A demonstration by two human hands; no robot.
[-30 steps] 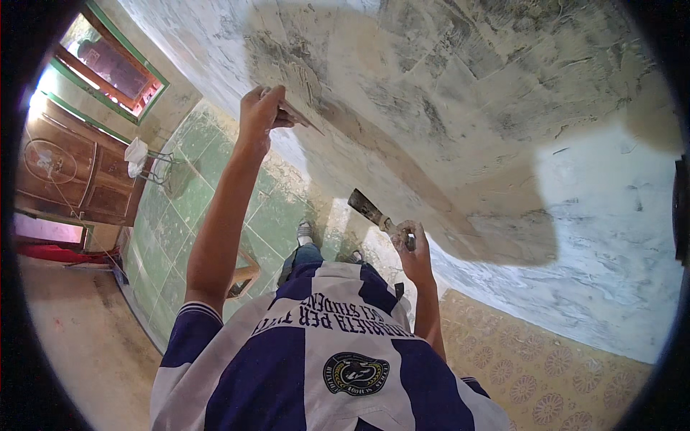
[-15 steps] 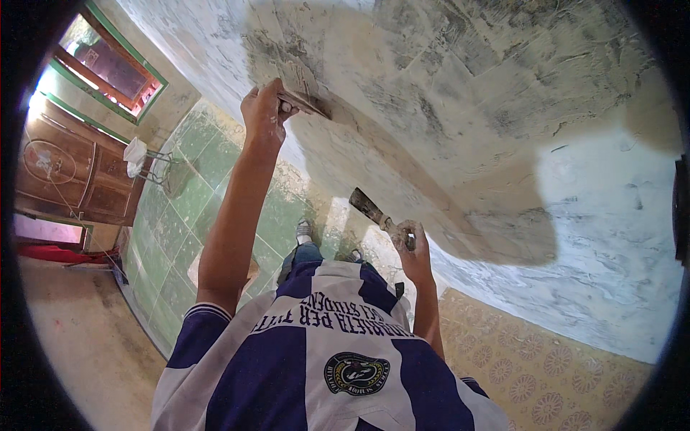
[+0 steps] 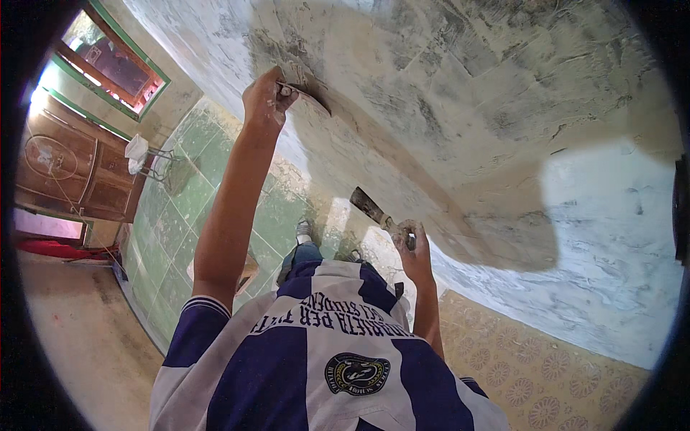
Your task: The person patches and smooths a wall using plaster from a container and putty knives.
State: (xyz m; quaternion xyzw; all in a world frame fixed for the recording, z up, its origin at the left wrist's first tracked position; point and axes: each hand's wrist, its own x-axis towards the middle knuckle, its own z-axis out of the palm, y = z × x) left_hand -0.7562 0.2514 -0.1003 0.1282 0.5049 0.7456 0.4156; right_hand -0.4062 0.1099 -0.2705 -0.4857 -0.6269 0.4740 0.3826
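Observation:
My left hand [image 3: 266,102] is raised against the plastered wall [image 3: 431,136], fingers closed on a thin flat spreader blade [image 3: 314,103]. The blade looks bowed, and its far edge meets the wall. Wet-looking grey filler with dark streaks covers the wall above it. Lower and to the right, my right hand [image 3: 415,257] grips the handle of a putty knife [image 3: 369,206], whose dirty metal blade points up and left, apart from the spreader. Pale filler smears both hands.
The wall fills the upper right, partly sunlit. Green floor tiles [image 3: 198,215] splashed with white lie below, with my feet [image 3: 304,228] on them. A white container on a metal-legged stand [image 3: 147,158] is near the wooden door [image 3: 61,169]. Patterned flooring [image 3: 532,366] shows at lower right.
My left hand has turned and shifted slightly, and the spreader blade now shows as a bowed thin edge where its face was visible before. My right hand and the putty knife stay almost still.

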